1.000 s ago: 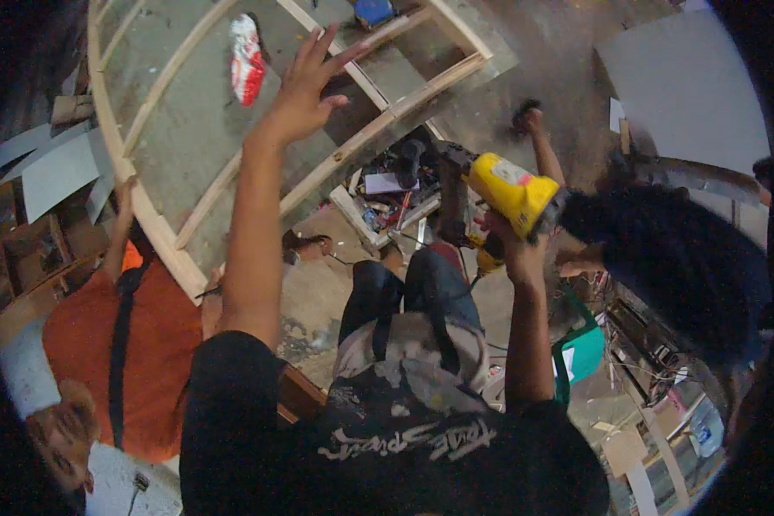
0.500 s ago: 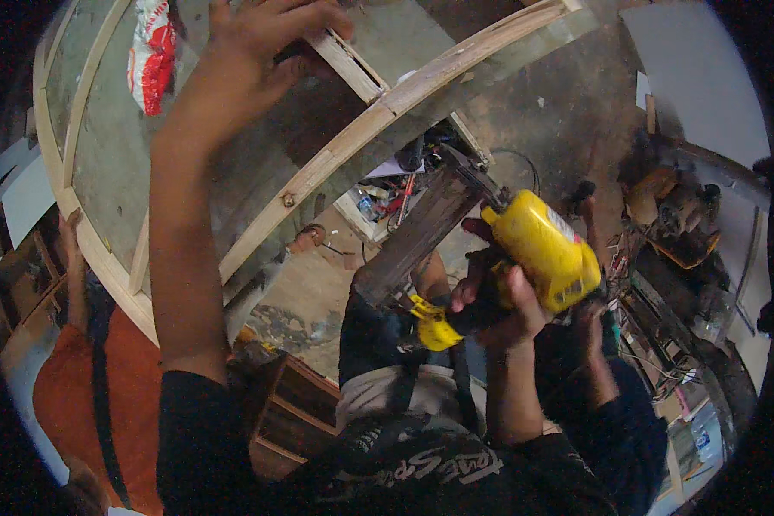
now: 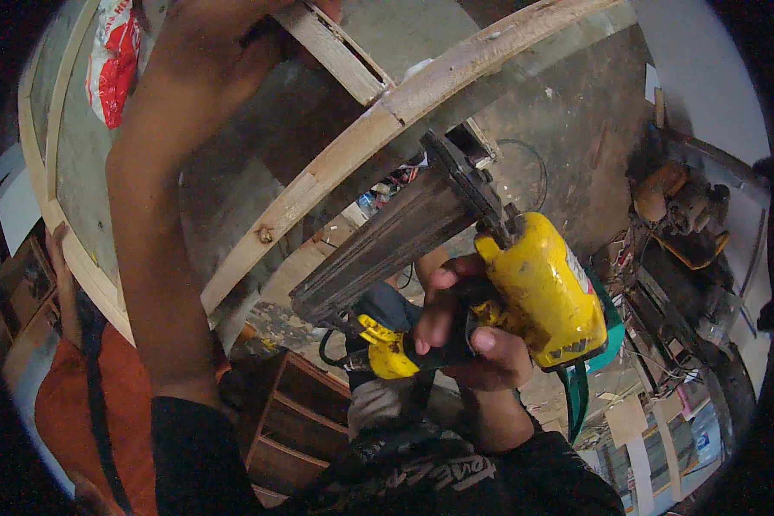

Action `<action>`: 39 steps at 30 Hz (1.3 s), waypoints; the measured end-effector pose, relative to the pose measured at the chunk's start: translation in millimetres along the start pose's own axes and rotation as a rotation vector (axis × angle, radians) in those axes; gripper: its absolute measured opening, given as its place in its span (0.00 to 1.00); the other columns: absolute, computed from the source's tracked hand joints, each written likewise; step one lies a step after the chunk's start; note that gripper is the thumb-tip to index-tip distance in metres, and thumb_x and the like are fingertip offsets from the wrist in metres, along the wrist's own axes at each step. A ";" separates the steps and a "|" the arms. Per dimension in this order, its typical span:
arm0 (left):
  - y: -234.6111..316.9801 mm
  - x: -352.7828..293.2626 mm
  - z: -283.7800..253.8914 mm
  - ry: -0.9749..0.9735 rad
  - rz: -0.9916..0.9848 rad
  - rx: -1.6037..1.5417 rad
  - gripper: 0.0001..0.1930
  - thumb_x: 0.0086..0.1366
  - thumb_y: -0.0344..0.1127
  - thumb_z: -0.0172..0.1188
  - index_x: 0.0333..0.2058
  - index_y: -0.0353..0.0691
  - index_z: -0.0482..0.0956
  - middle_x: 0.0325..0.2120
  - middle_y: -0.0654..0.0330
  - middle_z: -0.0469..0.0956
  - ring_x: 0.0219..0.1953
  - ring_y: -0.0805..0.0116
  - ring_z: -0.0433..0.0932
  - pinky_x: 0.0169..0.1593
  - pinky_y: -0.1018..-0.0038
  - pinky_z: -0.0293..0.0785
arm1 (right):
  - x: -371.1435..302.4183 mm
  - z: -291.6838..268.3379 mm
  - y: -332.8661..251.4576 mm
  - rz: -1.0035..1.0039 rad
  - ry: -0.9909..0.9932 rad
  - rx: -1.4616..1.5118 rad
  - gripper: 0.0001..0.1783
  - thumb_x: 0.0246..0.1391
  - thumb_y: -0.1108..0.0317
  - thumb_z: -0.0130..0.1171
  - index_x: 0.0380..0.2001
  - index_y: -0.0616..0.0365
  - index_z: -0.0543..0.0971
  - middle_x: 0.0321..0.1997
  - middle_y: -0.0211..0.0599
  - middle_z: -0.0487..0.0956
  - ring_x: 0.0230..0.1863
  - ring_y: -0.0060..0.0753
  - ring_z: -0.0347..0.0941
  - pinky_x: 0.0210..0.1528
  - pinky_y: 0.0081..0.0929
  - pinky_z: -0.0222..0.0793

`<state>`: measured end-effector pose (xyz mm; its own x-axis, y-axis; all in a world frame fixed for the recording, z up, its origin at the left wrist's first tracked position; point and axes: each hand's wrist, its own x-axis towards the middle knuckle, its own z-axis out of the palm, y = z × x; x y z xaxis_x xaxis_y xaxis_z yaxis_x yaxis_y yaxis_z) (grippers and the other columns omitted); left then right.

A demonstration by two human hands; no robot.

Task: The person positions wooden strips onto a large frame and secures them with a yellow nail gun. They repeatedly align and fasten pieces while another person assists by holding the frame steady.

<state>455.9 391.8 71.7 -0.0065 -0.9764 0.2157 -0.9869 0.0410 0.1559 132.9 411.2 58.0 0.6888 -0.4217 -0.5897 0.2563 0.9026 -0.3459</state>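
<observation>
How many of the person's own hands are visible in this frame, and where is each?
2. The right hand grips the yellow nail gun at centre; the left hand holds the curved wooden frame at the top edge, partly cut off.

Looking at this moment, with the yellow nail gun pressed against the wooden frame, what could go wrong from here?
1. The left hand grips a wooden slat of the curved wooden frame, not far from the nose of the nail gun. A nail that goes astray might reach the fingers.
2. The right hand alone carries the gun, held up and tilted, so the nose could slip off the narrow edge.
3. Another person in orange is close below; anything dropped may fall there.
</observation>
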 end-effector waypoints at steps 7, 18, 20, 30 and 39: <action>-1.4 -2.6 2.5 0.053 -0.001 -0.015 0.10 0.46 0.26 0.70 0.27 0.47 0.81 0.27 0.66 0.76 0.35 0.65 0.74 0.51 0.65 0.66 | 0.2 2.8 8.7 0.062 -0.053 0.100 0.34 0.46 0.69 0.60 0.58 0.63 0.64 0.57 0.51 0.70 0.39 0.39 0.77 0.40 0.41 0.74; -8.8 -4.3 6.2 0.046 -0.007 -0.057 0.09 0.45 0.29 0.72 0.27 0.47 0.82 0.27 0.66 0.76 0.35 0.65 0.74 0.50 0.66 0.66 | 4.8 8.0 14.2 -0.010 -0.087 0.132 0.29 0.43 0.70 0.60 0.53 0.60 0.69 0.52 0.50 0.71 0.36 0.38 0.76 0.33 0.40 0.73; -11.1 -4.9 5.6 0.013 -0.016 -0.034 0.09 0.45 0.30 0.72 0.27 0.47 0.82 0.27 0.65 0.77 0.36 0.64 0.74 0.50 0.65 0.67 | 6.7 8.7 14.8 -0.008 -0.100 0.166 0.29 0.43 0.70 0.60 0.52 0.60 0.70 0.52 0.50 0.71 0.35 0.38 0.76 0.33 0.40 0.73; -12.2 -6.3 5.8 0.016 0.029 -0.072 0.08 0.48 0.32 0.69 0.29 0.46 0.83 0.29 0.64 0.77 0.37 0.64 0.74 0.51 0.64 0.66 | 3.2 13.7 10.7 0.028 -0.030 0.144 0.27 0.43 0.72 0.59 0.51 0.58 0.71 0.50 0.49 0.72 0.34 0.39 0.75 0.32 0.41 0.72; -7.4 -3.7 0.9 0.010 0.019 -0.167 0.10 0.46 0.31 0.68 0.30 0.46 0.81 0.30 0.65 0.76 0.41 0.63 0.73 0.55 0.61 0.62 | 5.3 16.4 8.7 0.039 0.003 0.116 0.26 0.41 0.71 0.62 0.49 0.57 0.72 0.45 0.47 0.72 0.30 0.38 0.74 0.28 0.39 0.73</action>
<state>463.0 395.0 69.0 -0.0226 -0.9731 0.2293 -0.9462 0.0949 0.3094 149.8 418.3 63.9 0.6981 -0.3857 -0.6032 0.3060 0.9224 -0.2356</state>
